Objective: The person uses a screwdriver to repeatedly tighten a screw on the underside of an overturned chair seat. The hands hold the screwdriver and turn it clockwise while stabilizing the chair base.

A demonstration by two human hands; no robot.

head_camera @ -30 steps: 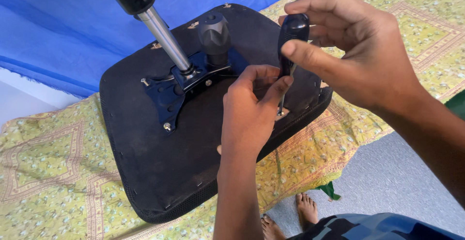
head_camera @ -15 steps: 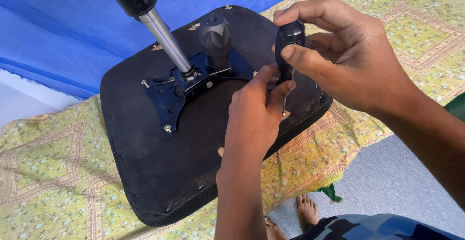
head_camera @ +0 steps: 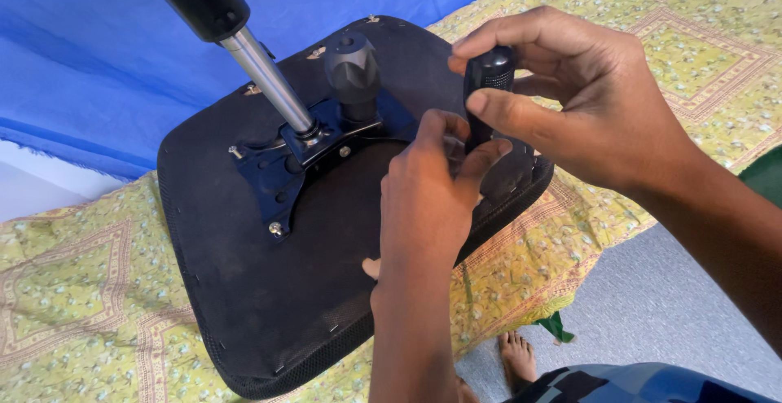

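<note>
An upturned black chair seat (head_camera: 244, 289) lies on a bed covered with a yellow patterned sheet (head_camera: 73, 289), near its front edge, with a metal mounting plate (head_camera: 285, 175), a chrome gas-lift column (head_camera: 269, 81) and a black knob (head_camera: 353, 69) rising from its underside. The right hand (head_camera: 586, 102) has its fingers curled tight around a black screwdriver handle (head_camera: 486, 85), held upright over the seat's right edge. The left hand (head_camera: 428, 191) pinches its fingertips closed around the tool's lower end just beneath, whose tip is hidden.

No packages, labels, signs, screens.
</note>
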